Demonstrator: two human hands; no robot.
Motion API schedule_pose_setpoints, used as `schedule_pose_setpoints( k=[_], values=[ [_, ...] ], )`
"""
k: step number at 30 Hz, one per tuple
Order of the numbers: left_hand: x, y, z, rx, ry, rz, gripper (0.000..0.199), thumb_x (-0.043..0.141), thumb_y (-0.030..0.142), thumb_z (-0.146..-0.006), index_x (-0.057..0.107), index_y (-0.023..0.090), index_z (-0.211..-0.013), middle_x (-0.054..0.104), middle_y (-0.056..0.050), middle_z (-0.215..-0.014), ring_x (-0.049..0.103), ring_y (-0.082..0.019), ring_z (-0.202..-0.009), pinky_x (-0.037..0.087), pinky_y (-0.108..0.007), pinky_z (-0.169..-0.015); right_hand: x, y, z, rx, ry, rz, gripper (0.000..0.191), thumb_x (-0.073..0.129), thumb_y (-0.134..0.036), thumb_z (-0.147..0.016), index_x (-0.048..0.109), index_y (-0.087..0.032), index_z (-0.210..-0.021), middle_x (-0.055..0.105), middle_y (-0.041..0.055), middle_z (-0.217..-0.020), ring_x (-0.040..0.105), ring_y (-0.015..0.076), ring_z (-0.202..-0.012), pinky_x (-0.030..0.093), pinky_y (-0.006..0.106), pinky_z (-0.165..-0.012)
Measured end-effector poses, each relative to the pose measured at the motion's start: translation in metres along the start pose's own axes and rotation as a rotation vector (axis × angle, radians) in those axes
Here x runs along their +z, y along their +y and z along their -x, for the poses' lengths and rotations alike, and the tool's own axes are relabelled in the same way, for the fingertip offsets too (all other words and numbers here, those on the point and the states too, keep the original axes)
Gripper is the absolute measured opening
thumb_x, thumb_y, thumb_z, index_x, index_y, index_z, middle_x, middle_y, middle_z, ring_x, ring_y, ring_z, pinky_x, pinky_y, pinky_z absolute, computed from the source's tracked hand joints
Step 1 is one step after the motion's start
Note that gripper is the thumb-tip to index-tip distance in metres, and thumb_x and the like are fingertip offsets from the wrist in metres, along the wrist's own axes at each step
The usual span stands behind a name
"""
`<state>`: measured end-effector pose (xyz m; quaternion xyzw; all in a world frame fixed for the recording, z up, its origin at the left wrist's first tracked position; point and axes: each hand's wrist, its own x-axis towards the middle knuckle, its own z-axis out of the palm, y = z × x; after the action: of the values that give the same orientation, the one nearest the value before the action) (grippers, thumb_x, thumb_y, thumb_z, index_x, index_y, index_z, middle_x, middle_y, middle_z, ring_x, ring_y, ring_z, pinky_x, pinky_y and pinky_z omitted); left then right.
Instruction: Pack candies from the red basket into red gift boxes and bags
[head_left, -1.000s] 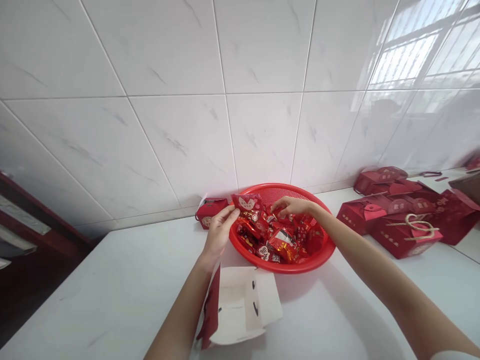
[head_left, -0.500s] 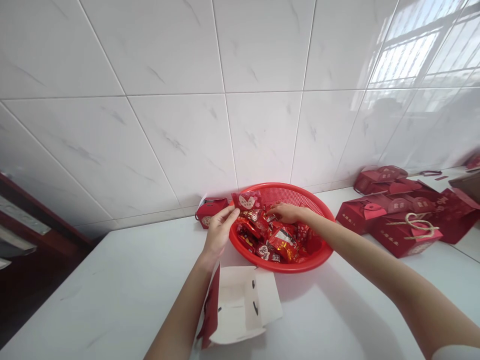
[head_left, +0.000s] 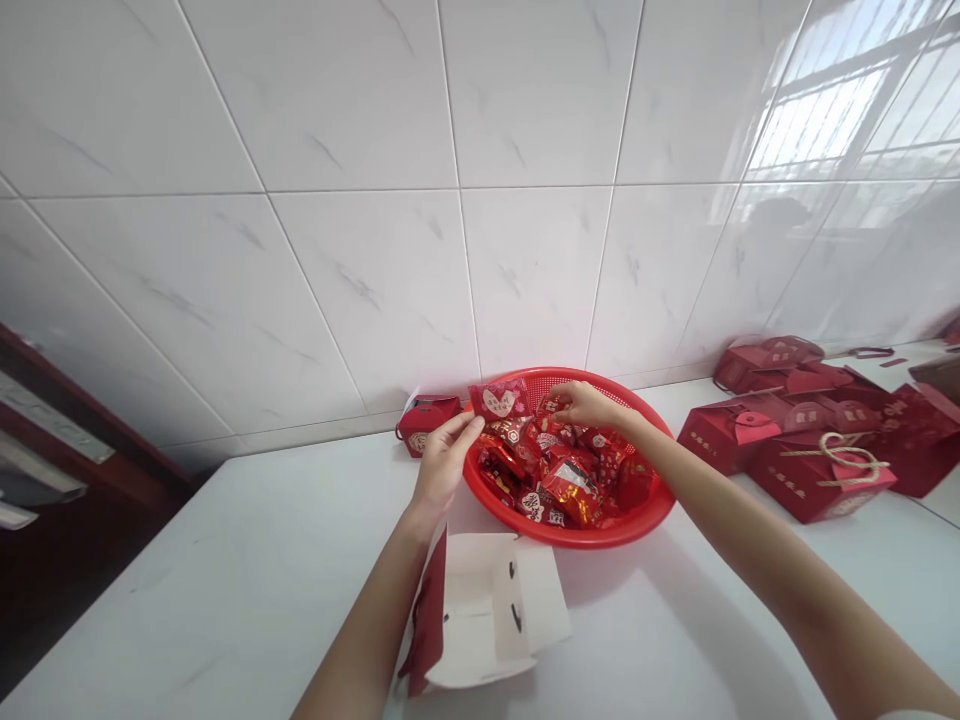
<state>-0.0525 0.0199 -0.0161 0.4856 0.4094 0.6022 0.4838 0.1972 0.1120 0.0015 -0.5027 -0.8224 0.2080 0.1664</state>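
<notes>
My left hand (head_left: 442, 468) pinches a red candy packet (head_left: 501, 401) with a pale heart on it, held over the left side of a red plastic basket (head_left: 574, 539). Several shiny red wrapped candies (head_left: 574, 487) fill the basket. Inside its far side, my right hand (head_left: 589, 406) has its fingertips closed on a small red wrapped candy (head_left: 550, 407), partly covered by the fingers. In front of the basket lies an open gift box (head_left: 471, 628), red outside and white inside, its flaps spread. No candy shows in the part of the box I see.
A small red box (head_left: 427, 424) stands against the tiled wall (head_left: 525, 280), left of the basket. Several closed red gift boxes (head_left: 814, 470) with cord handles crowd the right side of the white table (head_left: 247, 570). Dark wooden furniture (head_left: 67, 450) is at the far left.
My right hand has risen a little out of the candies, and a small red packet now shows at its fingertips. My left hand keeps its packet in place. The view has shifted slightly.
</notes>
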Motion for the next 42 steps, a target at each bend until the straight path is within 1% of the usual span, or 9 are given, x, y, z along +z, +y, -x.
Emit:
schedule_pose_setpoints(
  k=[3, 7, 9, 17, 25, 28, 33, 39, 42],
  values=[
    [-0.002, -0.002, -0.002, -0.015, 0.008, 0.024, 0.049, 0.088, 0.057, -0.063, 0.079, 0.017, -0.091, 0.078, -0.006, -0.095, 0.069, -0.023, -0.095, 0.052, -0.032, -0.088, -0.011, -0.008, 0.011, -0.051, 0.004, -0.184, 0.02, 0.067, -0.028, -0.082, 0.061, -0.017, -0.098, 0.072, 0.0048, -0.093, 0.067, 0.0204, -0.086, 0.05, 0.031, -0.075],
    [-0.005, -0.004, -0.004, -0.041, 0.046, 0.038, 0.053, 0.09, 0.056, -0.06, 0.078, 0.017, -0.094, 0.077, -0.009, -0.104, 0.069, -0.025, -0.102, 0.053, -0.033, -0.088, -0.022, -0.031, 0.032, -0.186, -0.05, -0.767, 0.032, 0.075, -0.039, -0.081, 0.061, -0.017, -0.099, 0.075, 0.0065, -0.093, 0.071, 0.02, -0.084, 0.055, 0.035, -0.079],
    [-0.005, -0.004, -0.005, -0.043, 0.043, 0.048, 0.055, 0.09, 0.056, -0.06, 0.078, 0.016, -0.095, 0.077, -0.01, -0.106, 0.069, -0.026, -0.104, 0.053, -0.033, -0.089, -0.022, -0.047, 0.042, -0.224, -0.066, -0.887, 0.034, 0.077, -0.04, -0.082, 0.065, -0.017, -0.103, 0.074, 0.0071, -0.096, 0.07, 0.0186, -0.083, 0.055, 0.033, -0.076],
    [0.001, 0.007, 0.001, -0.006, -0.015, 0.055, 0.052, 0.09, 0.056, -0.061, 0.081, 0.018, -0.094, 0.08, -0.01, -0.101, 0.072, -0.027, -0.097, 0.055, -0.038, -0.093, -0.009, -0.089, 0.06, -0.296, -0.017, -1.033, 0.037, 0.081, -0.041, -0.081, 0.075, -0.021, -0.111, 0.076, 0.0065, -0.11, 0.07, 0.0218, -0.101, 0.057, 0.038, -0.092],
    [0.0, 0.031, 0.011, 0.166, -0.024, -0.143, 0.044, 0.082, 0.055, -0.073, 0.08, 0.018, -0.097, 0.079, -0.01, -0.104, 0.072, -0.03, -0.102, 0.057, -0.038, -0.09, 0.0, -0.105, 0.069, -0.199, 0.119, -1.041, 0.033, 0.078, -0.044, -0.083, 0.081, -0.021, -0.107, 0.079, 0.0071, -0.096, 0.072, 0.0222, -0.095, 0.058, 0.037, -0.09],
    [0.001, 0.039, 0.017, 0.245, -0.019, -0.183, 0.044, 0.08, 0.051, -0.078, 0.076, 0.019, -0.108, 0.078, -0.01, -0.109, 0.072, -0.029, -0.103, 0.057, -0.038, -0.09, 0.002, -0.108, 0.072, -0.172, 0.144, -1.098, 0.034, 0.08, -0.043, -0.081, 0.082, -0.02, -0.106, 0.079, 0.0071, -0.091, 0.073, 0.0213, -0.087, 0.059, 0.037, -0.086],
    [0.0, 0.05, 0.025, 0.325, 0.047, -0.286, 0.054, 0.081, 0.046, -0.078, 0.068, 0.021, -0.124, 0.077, -0.009, -0.107, 0.072, -0.026, -0.101, 0.056, -0.036, -0.09, 0.005, -0.106, 0.071, -0.16, 0.16, -1.272, 0.023, 0.085, -0.04, -0.075, 0.083, -0.02, -0.086, 0.079, 0.0079, -0.097, 0.073, 0.0206, -0.086, 0.061, 0.037, -0.084],
    [-0.002, 0.056, 0.026, 0.265, 0.007, -0.251, 0.058, 0.084, 0.046, -0.073, 0.067, 0.021, -0.123, 0.076, -0.007, -0.096, 0.072, -0.025, -0.088, 0.057, -0.036, -0.082, 0.002, -0.103, 0.073, -0.105, 0.214, -1.313, 0.026, 0.088, -0.039, -0.071, 0.083, -0.019, -0.087, 0.08, 0.0086, -0.097, 0.073, 0.026, -0.104, 0.058, 0.04, -0.098],
    [0.001, 0.056, 0.025, 0.217, -0.013, -0.22, 0.06, 0.085, 0.047, -0.071, 0.067, 0.02, -0.122, 0.075, -0.006, -0.093, 0.071, -0.024, -0.085, 0.057, -0.035, -0.08, 0.0, -0.102, 0.076, -0.092, 0.219, -1.284, 0.025, 0.088, -0.038, -0.072, 0.083, -0.02, -0.087, 0.08, 0.008, -0.095, 0.074, 0.0265, -0.103, 0.058, 0.041, -0.098]
  ],
)
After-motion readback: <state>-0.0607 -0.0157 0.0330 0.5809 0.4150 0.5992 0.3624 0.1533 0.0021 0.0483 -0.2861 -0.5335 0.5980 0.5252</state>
